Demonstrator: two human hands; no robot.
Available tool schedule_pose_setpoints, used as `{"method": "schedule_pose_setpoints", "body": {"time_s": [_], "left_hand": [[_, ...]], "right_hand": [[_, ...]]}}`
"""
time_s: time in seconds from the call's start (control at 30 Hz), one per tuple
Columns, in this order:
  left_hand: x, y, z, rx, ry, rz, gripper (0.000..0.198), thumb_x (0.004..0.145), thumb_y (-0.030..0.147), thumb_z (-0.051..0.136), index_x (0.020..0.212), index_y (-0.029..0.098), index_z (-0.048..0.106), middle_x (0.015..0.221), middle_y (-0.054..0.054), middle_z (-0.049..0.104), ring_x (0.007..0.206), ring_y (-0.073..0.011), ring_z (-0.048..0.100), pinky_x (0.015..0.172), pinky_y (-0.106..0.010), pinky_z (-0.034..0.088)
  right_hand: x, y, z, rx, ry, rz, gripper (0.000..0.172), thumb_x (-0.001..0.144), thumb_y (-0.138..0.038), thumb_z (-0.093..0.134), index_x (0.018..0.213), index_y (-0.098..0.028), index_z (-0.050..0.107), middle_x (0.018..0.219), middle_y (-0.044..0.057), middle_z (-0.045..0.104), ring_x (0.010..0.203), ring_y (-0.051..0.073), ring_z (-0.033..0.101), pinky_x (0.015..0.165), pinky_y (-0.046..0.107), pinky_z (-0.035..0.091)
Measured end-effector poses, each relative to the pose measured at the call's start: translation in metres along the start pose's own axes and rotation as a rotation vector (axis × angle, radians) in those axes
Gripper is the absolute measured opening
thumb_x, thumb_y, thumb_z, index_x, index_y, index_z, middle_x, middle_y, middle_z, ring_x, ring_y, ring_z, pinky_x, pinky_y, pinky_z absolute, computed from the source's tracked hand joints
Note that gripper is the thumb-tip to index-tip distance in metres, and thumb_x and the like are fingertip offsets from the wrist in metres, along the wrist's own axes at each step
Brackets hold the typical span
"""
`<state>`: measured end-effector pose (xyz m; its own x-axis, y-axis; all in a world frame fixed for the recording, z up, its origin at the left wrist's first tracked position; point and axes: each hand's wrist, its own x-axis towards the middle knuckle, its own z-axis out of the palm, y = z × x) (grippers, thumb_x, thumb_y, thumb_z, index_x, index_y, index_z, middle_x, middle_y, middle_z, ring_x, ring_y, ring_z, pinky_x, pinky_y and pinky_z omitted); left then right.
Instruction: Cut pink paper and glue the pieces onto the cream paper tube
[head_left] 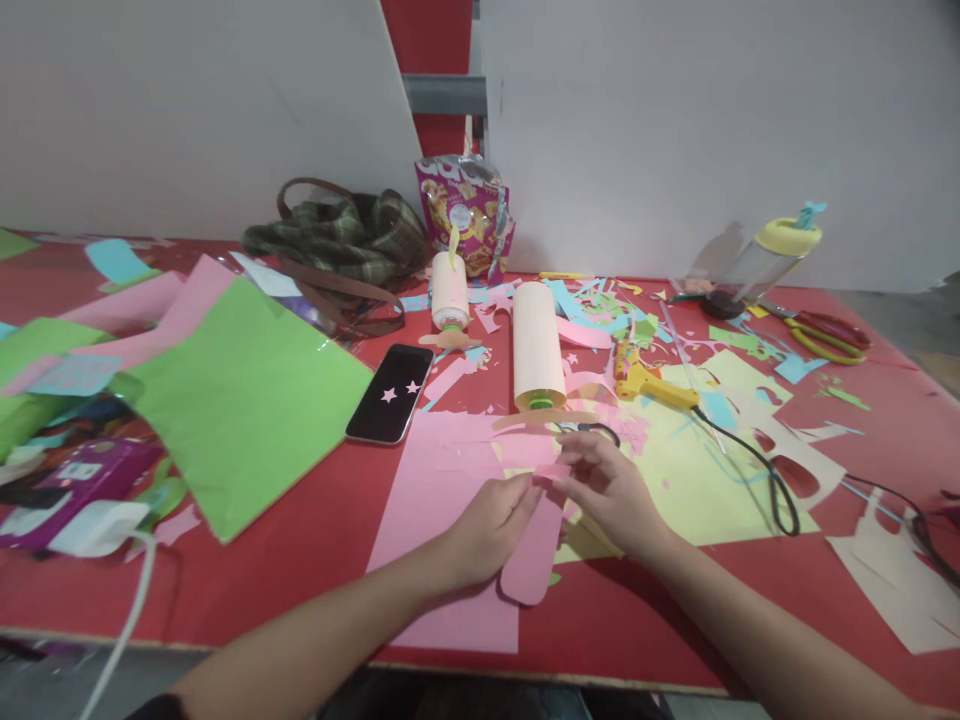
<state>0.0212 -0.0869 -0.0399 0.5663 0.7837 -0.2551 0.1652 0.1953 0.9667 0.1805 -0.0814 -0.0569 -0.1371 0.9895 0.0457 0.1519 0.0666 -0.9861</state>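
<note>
My left hand (pixel 491 530) and my right hand (pixel 611 490) meet over the near middle of the table. Between their fingertips they pinch a strip of pink paper (pixel 531 565), whose rounded lower end hangs toward me. Its upper end looks bent over at the fingers. Beneath my left hand lies a larger pink paper sheet (pixel 442 600). Just beyond the hands a cream paper-covered cylinder (pixel 538 345) lies with a green end and a tan flat piece (pixel 532 420) toward me. A scissors-like black-handled tool (pixel 592 430) shows partly behind my right fingers.
A yellow glue gun (pixel 652 385) with a black cord lies right, on yellow paper (pixel 690 500). Left are a phone (pixel 391 393) and green sheets (pixel 247 410). Scissors (pixel 829 335), a small cylinder (pixel 450 290), a snack bag (pixel 465 210) and paper scraps sit farther back.
</note>
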Motion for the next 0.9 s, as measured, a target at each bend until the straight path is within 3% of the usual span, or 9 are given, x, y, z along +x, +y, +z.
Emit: {"method": "schedule_pose_setpoints", "body": {"time_s": [0.3, 0.67, 0.9], "left_hand": [[-0.0012, 0.0014, 0.0009, -0.062, -0.031, -0.009, 0.042, 0.086, 0.041, 0.027, 0.094, 0.011, 0.055, 0.073, -0.008, 0.063, 0.061, -0.0140, 0.060, 0.054, -0.024, 0.047], [-0.0016, 0.0002, 0.0015, -0.091, -0.036, -0.038, 0.044, 0.085, 0.043, 0.027, 0.093, 0.011, 0.056, 0.071, -0.007, 0.063, 0.060, -0.0150, 0.060, 0.054, -0.025, 0.047], [0.0002, -0.0016, 0.0006, -0.097, -0.026, -0.022, 0.040, 0.085, 0.041, 0.028, 0.091, 0.012, 0.055, 0.075, -0.007, 0.064, 0.069, -0.0166, 0.060, 0.063, -0.028, 0.047]], "right_hand": [[0.0008, -0.0078, 0.0004, 0.103, -0.081, 0.180, 0.011, 0.069, -0.026, 0.058, 0.073, -0.016, 0.056, 0.056, -0.003, 0.054, 0.045, 0.009, 0.052, 0.045, 0.023, 0.045], [0.0025, -0.0100, -0.0014, 0.102, -0.141, 0.166, 0.012, 0.072, -0.030, 0.056, 0.071, -0.017, 0.056, 0.054, -0.003, 0.055, 0.044, 0.010, 0.052, 0.044, 0.023, 0.045], [-0.0009, -0.0011, -0.0002, -0.141, -0.091, 0.081, 0.016, 0.071, -0.032, 0.058, 0.077, -0.017, 0.060, 0.057, 0.000, 0.058, 0.046, 0.011, 0.053, 0.045, 0.023, 0.044]]}}
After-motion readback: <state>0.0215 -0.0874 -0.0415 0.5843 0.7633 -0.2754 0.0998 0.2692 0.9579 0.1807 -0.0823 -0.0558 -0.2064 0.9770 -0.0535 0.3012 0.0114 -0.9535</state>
